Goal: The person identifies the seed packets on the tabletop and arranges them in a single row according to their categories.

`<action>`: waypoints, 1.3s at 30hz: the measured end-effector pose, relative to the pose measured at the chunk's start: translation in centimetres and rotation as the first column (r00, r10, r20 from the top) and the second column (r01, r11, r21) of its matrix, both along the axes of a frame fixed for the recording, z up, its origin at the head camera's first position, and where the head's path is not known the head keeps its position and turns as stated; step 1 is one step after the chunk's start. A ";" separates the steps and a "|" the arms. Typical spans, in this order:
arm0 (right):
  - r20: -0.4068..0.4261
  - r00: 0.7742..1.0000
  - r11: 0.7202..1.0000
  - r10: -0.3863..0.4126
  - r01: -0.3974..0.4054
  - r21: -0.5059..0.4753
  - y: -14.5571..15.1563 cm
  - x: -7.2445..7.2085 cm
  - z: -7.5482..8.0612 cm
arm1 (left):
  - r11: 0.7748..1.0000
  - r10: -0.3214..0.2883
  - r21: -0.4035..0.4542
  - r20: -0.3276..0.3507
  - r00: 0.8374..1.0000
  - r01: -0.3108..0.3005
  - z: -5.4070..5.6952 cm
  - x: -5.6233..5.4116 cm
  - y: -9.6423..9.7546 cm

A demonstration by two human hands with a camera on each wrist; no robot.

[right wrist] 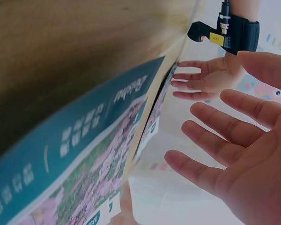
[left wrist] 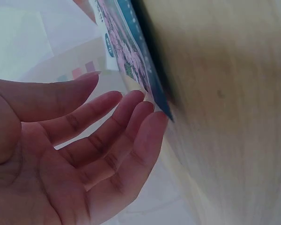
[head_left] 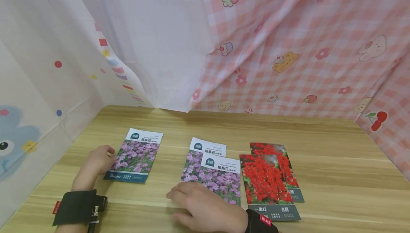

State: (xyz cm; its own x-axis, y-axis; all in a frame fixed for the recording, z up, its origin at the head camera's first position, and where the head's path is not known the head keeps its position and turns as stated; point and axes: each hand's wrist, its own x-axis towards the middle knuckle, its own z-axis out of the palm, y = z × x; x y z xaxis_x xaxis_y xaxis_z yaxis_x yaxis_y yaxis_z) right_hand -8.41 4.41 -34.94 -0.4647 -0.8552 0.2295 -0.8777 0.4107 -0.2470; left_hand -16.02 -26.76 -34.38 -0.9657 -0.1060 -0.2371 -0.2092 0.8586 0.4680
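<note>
On the left of the table lies a flower seed packet (head_left: 137,158) with pink-purple blossoms. My left hand (head_left: 100,160) is at its left edge, fingers loosely bent; in the left wrist view the fingertips (left wrist: 155,124) meet or nearly meet the packet's corner, and nothing is gripped. Two like packets overlap in the middle, the back packet (head_left: 192,160) partly under the front packet (head_left: 222,177). Over the front one's lower part is my right hand (head_left: 208,206), hiding that end. Its fingers look spread and hold nothing in the right wrist view; whether it touches the packet I cannot tell.
To the right, a packet with red flowers (head_left: 266,181) partly covers a second red-flower packet (head_left: 289,170). Printed curtains (head_left: 288,40) hang behind and beside the wooden table (head_left: 346,176). A black strap with a camera (head_left: 78,208) is on the left wrist.
</note>
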 end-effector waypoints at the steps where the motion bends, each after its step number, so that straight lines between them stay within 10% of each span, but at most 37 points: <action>1: -0.011 1.000 1.000 0.000 -0.001 -0.012 0.1 0.0 0.0 | 1.000 0.000 -0.003 -0.004 1.000 0.000 0.0 0.0 0.0; 16: 0.126 0.989 0.990 -0.075 0.089 -0.108 2.2 -1.3 0.8 | 0.995 -0.085 -0.056 -0.120 0.989 0.079 1.6 0.4 2.2; 39: 0.282 0.931 0.950 -0.230 0.278 -0.141 6.3 -2.8 1.8 | 0.951 -0.303 -0.021 -0.265 0.916 0.309 3.0 2.1 9.3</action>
